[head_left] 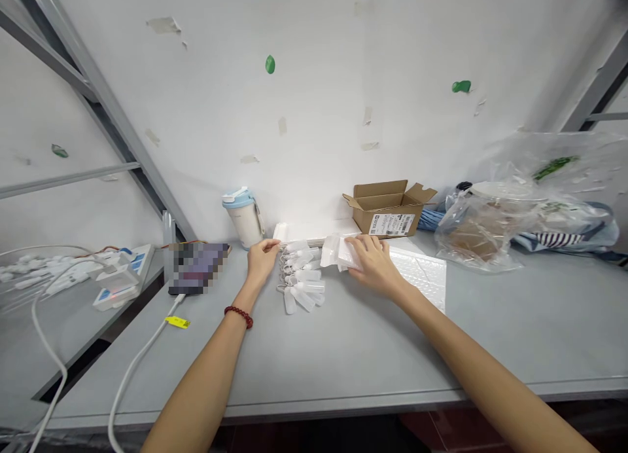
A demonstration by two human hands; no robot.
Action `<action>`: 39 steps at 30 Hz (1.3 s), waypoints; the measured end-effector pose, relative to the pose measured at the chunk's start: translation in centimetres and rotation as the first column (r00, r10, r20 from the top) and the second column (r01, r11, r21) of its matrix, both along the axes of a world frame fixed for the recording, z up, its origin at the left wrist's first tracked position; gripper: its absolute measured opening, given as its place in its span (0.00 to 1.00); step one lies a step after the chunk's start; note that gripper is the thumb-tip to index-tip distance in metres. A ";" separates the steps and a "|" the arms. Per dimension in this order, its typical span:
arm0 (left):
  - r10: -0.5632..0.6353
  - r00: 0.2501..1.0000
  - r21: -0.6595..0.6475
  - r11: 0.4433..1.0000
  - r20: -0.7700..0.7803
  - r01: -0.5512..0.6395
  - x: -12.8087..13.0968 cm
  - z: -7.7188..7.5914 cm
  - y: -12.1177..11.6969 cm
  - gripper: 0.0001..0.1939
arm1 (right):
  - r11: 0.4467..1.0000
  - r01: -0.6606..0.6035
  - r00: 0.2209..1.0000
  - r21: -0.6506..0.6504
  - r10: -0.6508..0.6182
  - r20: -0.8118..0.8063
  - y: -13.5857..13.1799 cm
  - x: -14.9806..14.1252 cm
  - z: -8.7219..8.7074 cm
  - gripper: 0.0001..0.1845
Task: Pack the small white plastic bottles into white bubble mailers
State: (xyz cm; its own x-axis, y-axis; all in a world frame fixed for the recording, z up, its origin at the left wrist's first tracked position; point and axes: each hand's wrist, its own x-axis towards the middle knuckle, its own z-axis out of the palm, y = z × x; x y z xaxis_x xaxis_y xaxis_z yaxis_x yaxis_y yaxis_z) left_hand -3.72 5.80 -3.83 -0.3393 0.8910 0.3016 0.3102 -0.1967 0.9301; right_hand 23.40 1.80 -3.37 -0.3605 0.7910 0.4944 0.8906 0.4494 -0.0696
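My left hand (262,260) is closed in a pinch at the left end of a low white stack (314,230) by the wall. What its fingertips hold, if anything, is too small to make out. Just right of it lies a cluster of small translucent white bottles (304,286) with loops or rings at one end. My right hand (375,263) is closed over a small white packet in clear plastic wrap (338,253), its palm hiding part of it. Under and beside that hand lies a white bubble mailer (424,276).
An open cardboard box (387,207) stands behind my right hand, with a lidded tumbler (244,217) at back left. Left are a phone (199,268), its white cable (142,358) and a power strip (122,279). Clear plastic bags (483,237) lie at right.
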 end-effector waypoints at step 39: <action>-0.410 0.832 0.141 0.862 -0.372 0.488 8.6 1.7 -5.9 0.07 | 0.985 -0.146 0.987 0.093 0.151 -0.049 -0.5 -1.0 -0.3 0.28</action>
State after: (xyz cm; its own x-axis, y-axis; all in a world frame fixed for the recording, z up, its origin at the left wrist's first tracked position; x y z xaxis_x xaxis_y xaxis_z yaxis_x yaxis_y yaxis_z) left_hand 4.83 -0.08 -2.14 0.2314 0.8168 0.5286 0.4070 -0.5747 0.7100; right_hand 22.36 1.31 -3.64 -0.4408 0.6828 0.5826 0.8092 0.5832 -0.0712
